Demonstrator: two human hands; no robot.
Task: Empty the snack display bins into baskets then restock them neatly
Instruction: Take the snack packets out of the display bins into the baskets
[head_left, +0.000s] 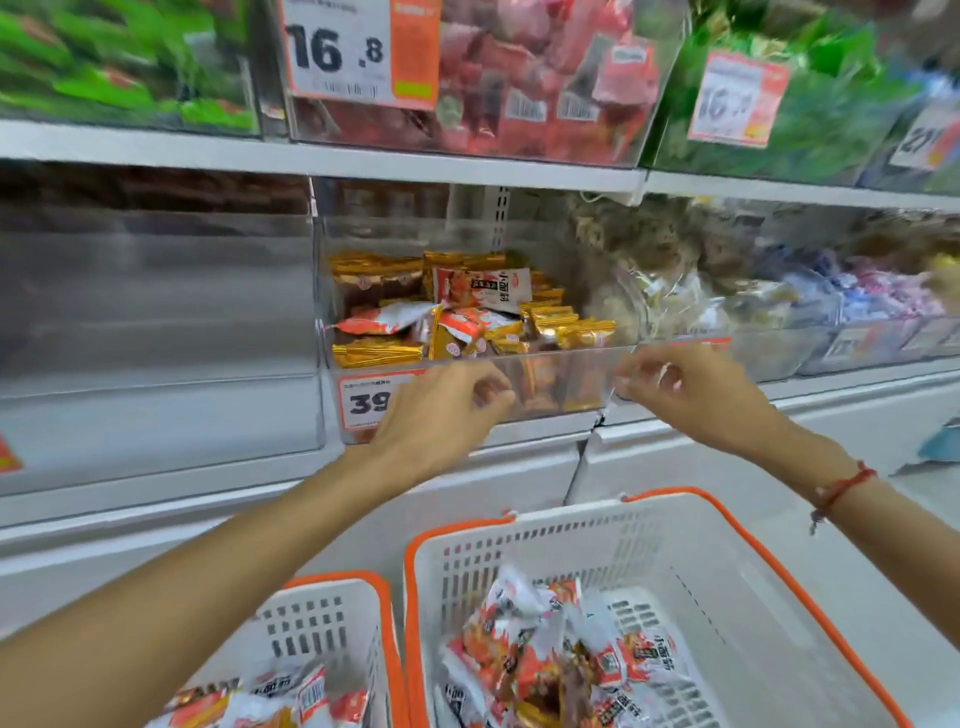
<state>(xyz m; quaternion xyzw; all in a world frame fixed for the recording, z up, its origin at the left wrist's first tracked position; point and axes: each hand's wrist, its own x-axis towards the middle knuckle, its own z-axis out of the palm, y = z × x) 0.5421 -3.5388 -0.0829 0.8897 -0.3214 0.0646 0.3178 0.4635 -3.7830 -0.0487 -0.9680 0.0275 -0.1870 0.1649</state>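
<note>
Starting out beyond your left elbow, there's the empty clear bin (156, 332), nothing in it, so that one looks done with. Below your left forearm sits the smaller white basket with orange rim (332, 618), snack packets heaped in its near corner. Now your left hand (441, 415) is up at the front lip of the middle clear bin (550, 384), fingers loosely curled, and I can't see anything held in them; it covers half of the price label (363, 400) reading 39. Just past your knuckles, inside that bin, lie the gold and orange-white snack packets (467, 312), jumbled rather than stacked, piled deeper toward the back. Below and between your wrists waits the larger white basket (691, 551), orange trimmed, with a mound of orange-white packets (545, 654) on its left side and bare floor to the right. Your right hand (685, 389) hovers at the bin's right front corner, fingers curled, thumb near the rim; whether it pinches the clear edge I can't tell, the blur hides it. By my reading you're mid-emptying on this middle bin. Next move calls for reaching over the lip, scooping a good handful, and dropping it straight down into the larger basket. Off past your right hand, the neighbouring bin (691, 291) of pale wrapped snacks is full.
</note>
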